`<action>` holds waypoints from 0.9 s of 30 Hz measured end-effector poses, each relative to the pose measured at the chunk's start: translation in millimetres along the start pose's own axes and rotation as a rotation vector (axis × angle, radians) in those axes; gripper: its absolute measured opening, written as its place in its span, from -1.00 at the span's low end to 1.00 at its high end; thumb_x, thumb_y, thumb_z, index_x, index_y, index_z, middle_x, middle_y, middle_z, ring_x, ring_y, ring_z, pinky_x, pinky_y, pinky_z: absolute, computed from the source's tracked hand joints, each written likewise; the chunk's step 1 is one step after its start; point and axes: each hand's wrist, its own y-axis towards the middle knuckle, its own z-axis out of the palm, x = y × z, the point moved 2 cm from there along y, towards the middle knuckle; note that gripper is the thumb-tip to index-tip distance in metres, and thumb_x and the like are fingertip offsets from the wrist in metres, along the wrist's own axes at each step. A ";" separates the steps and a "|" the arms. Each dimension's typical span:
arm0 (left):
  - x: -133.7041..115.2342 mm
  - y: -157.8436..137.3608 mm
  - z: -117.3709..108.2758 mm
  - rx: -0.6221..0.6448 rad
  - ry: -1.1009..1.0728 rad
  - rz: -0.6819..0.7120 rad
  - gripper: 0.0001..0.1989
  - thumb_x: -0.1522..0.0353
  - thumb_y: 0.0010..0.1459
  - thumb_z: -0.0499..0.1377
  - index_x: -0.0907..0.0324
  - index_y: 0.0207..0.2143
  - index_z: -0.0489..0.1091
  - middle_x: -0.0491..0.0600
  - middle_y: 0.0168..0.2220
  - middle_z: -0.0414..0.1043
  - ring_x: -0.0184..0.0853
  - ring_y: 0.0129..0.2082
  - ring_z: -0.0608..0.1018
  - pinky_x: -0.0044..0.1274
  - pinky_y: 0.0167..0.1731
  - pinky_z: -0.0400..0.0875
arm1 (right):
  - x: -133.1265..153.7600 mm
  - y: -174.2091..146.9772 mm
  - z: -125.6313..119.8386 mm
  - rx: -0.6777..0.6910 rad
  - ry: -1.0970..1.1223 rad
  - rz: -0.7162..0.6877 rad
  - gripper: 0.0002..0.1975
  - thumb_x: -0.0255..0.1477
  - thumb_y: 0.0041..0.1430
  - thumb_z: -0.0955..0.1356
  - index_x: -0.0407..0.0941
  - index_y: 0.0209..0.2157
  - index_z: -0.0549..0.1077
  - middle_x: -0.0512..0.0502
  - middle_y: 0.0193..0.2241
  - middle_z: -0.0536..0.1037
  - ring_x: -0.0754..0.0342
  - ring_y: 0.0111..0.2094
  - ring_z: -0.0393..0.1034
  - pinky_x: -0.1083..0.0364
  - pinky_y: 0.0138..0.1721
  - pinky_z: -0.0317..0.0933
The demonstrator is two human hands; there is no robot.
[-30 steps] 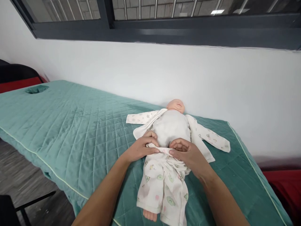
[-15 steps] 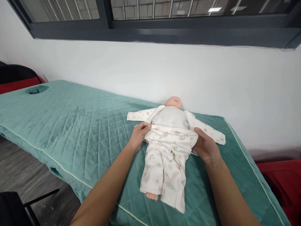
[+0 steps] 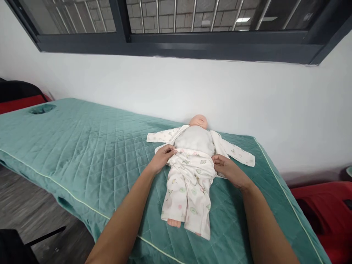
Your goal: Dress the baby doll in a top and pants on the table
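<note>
A baby doll [image 3: 194, 138] lies on its back, its head toward the wall, with a plain pale torso. Its patterned white jacket [image 3: 242, 154] is spread open at both sides, sleeves stretched outward. Printed white baby trousers [image 3: 189, 179] cover its legs and reach the waist; toes show below one cuff. My left hand [image 3: 162, 158] pinches the waistband at its left end. At the waistband's right end, my right hand [image 3: 228, 169] has its bent fingers closed on the edge; the fingertips are partly hidden.
The doll rests on a green quilted bed cover [image 3: 110, 161] with a face hole [image 3: 42, 109] at the far left. Behind it stand a white wall [image 3: 132, 80] and a barred window [image 3: 176, 18]. A red chair-like object [image 3: 316, 205] is at the right, a black object [image 3: 16, 242] lower left.
My right hand has moved inward to the left, and the stretched waistband has drawn in against the doll's waist. My left hand still grips its end. The camera view has shifted slightly.
</note>
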 end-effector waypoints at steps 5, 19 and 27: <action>-5.5 -3.3 -4.8 0.164 -0.025 -0.081 -0.68 0.14 0.12 0.24 0.21 -0.24 0.37 -0.13 -0.38 0.28 -0.47 -0.45 0.26 -0.63 -0.44 0.12 | -3.0 5.2 4.8 -0.169 -0.095 0.059 -0.84 -0.39 -0.08 0.38 -0.10 -0.43 0.32 0.13 -0.58 0.35 0.22 -0.56 0.17 0.19 -0.49 0.05; -25.4 6.7 -9.8 0.507 0.073 -0.172 -0.76 0.49 -0.19 0.24 0.18 -0.39 0.30 -0.17 -0.44 0.25 -0.44 -0.42 0.27 -0.62 -0.43 0.19 | -16.9 16.9 6.5 -0.278 -0.081 0.115 -0.78 -0.38 -0.19 0.41 -0.08 -0.48 0.29 0.11 -0.59 0.41 0.17 -0.55 0.21 0.17 -0.53 0.02; -5.9 14.6 9.5 -0.012 0.175 -0.253 -0.85 0.40 -0.14 0.18 0.15 -0.41 0.30 -0.16 -0.56 0.31 -0.43 -0.60 0.30 -0.62 -0.61 0.12 | -16.7 15.1 11.8 -0.274 0.098 0.119 -0.68 -0.35 -0.20 0.47 -0.07 -0.46 0.26 0.14 -0.59 0.37 0.20 -0.57 0.19 0.19 -0.55 0.04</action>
